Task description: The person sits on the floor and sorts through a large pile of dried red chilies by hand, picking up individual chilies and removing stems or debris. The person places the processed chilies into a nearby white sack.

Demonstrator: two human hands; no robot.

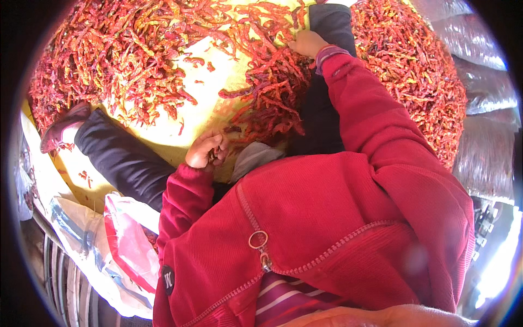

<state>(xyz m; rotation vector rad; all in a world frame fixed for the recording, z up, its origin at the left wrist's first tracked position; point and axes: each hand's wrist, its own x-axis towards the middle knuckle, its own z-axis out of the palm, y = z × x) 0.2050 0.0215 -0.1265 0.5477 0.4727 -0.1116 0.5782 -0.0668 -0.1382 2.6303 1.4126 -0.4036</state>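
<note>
My left hand (207, 150) is curled in front of my lap, with small dark reddish bits, apparently dried chilli pieces (214, 154), between its fingers. Farther out, my right hand (309, 43) reaches beside my right trouser leg, at the edge of a heap of dried red chillies (278, 90). Its fingertips are partly hidden, so I cannot tell whether they grip a chilli. The heap lies between my legs on a yellow sheet (163, 153). By my left wrist, a grey cloth (257, 157) rests at my lap.
A wide spread of dried chillies (122, 61) covers the sheet ahead and to the left. Another large pile (408, 77) lies beyond my right leg. Shiny clear plastic packs (486, 151) line the right side. An open woven plastic sack (126, 241) stands at my left hip.
</note>
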